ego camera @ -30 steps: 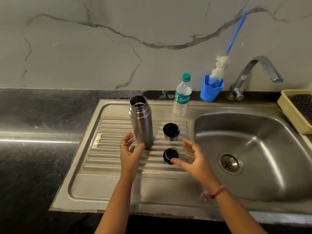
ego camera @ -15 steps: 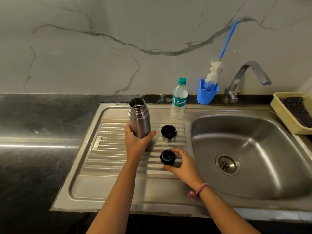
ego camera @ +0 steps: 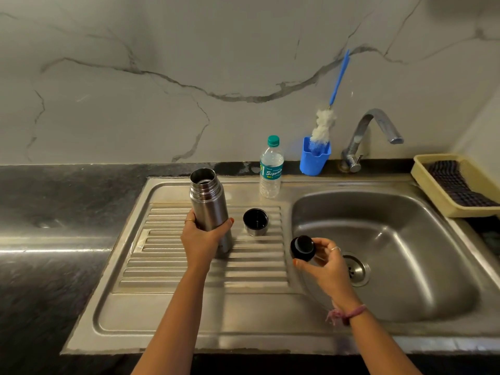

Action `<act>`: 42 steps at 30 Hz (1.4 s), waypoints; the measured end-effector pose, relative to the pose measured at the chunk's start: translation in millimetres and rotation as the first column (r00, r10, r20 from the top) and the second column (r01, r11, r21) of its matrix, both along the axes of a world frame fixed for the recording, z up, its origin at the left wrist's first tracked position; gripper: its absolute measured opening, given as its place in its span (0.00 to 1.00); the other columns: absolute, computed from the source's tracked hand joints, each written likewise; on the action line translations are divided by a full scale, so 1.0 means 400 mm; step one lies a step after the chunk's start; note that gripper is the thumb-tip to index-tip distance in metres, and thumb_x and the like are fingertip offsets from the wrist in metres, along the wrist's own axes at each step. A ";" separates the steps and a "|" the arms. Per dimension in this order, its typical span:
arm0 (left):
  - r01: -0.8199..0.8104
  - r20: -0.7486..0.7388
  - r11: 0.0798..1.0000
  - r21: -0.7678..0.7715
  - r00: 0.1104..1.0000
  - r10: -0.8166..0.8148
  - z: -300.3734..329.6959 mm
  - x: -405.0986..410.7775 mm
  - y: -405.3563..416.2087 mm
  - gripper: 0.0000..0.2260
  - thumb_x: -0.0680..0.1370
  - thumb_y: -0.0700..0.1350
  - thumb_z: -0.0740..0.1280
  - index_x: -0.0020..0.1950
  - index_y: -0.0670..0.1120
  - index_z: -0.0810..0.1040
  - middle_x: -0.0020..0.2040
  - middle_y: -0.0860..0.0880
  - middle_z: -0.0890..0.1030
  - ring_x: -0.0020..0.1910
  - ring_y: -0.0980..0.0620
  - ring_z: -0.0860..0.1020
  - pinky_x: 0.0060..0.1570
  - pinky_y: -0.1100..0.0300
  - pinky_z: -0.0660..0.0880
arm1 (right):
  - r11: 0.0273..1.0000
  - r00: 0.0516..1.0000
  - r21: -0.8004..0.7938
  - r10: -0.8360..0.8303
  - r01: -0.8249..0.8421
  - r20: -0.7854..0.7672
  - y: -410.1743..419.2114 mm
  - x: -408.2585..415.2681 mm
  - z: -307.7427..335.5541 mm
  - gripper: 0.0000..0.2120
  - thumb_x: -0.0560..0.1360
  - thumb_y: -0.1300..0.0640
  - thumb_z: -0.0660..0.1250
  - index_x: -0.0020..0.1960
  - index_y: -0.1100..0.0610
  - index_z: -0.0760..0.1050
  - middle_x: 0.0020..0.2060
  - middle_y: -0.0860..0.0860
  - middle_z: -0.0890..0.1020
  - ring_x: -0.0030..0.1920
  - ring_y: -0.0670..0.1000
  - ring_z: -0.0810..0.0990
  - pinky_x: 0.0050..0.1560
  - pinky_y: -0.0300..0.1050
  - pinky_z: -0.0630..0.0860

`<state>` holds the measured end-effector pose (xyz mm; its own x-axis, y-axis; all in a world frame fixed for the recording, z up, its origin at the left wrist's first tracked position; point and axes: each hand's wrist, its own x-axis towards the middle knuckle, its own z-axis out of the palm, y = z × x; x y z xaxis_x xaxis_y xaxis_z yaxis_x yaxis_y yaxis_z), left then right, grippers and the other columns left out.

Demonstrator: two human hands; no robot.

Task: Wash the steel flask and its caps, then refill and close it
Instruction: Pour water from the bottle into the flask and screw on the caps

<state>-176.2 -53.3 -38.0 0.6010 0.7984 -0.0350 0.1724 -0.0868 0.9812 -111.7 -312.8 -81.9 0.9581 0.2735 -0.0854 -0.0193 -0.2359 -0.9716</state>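
Left hand grasping open steel flask; right hand pinching black inner cap. Water bottle label: partly legible, "Sign…".

Single view only: head-worn, wide-angle, looking forward and down from the front edge of the counter toward the wall. The sink unit fills the middle of frame, its ribbed drainboard left of centre and the basin right of centre. Both forearms enter from the bottom edge, so the left hand and right hand sit close under the lens. The tap stands far right against the wall. Straight lines bow toward the frame edges. No second view, so no overlap.
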 end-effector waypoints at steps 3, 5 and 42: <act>0.046 0.019 0.999 0.002 0.999 -0.046 0.030 -0.012 -0.044 0.26 0.62 0.42 0.83 0.57 0.50 0.77 0.50 0.52 0.82 0.48 0.52 0.81 0.48 0.58 0.78 | 0.996 0.997 0.038 -0.075 0.075 -0.007 -0.061 0.030 0.011 0.27 0.61 0.60 0.81 0.56 0.50 0.73 0.53 0.48 0.80 0.55 0.47 0.79 0.55 0.40 0.75; 0.080 0.023 0.997 0.005 0.997 -0.080 0.051 -0.014 -0.081 0.26 0.62 0.42 0.83 0.56 0.51 0.77 0.49 0.52 0.83 0.47 0.54 0.81 0.45 0.62 0.78 | 0.994 0.996 0.061 -0.087 0.086 -0.001 -0.100 0.047 0.022 0.28 0.62 0.61 0.80 0.58 0.52 0.73 0.54 0.50 0.81 0.55 0.48 0.80 0.56 0.44 0.77; 0.430 -0.035 0.898 0.093 0.903 -0.428 0.044 0.188 -0.682 0.35 0.61 0.45 0.83 0.65 0.51 0.74 0.55 0.55 0.81 0.53 0.56 0.79 0.48 0.68 0.75 | 0.895 0.813 -0.434 0.327 -0.103 0.481 -0.560 0.351 0.549 0.26 0.67 0.59 0.77 0.63 0.52 0.76 0.52 0.44 0.78 0.49 0.36 0.78 0.51 0.24 0.71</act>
<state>-100.9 -325.9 -20.4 0.8861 0.4632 0.0185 0.1103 -0.2495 0.9621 28.8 -536.6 137.9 0.7998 0.5323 0.2774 0.5653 -0.5125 -0.6464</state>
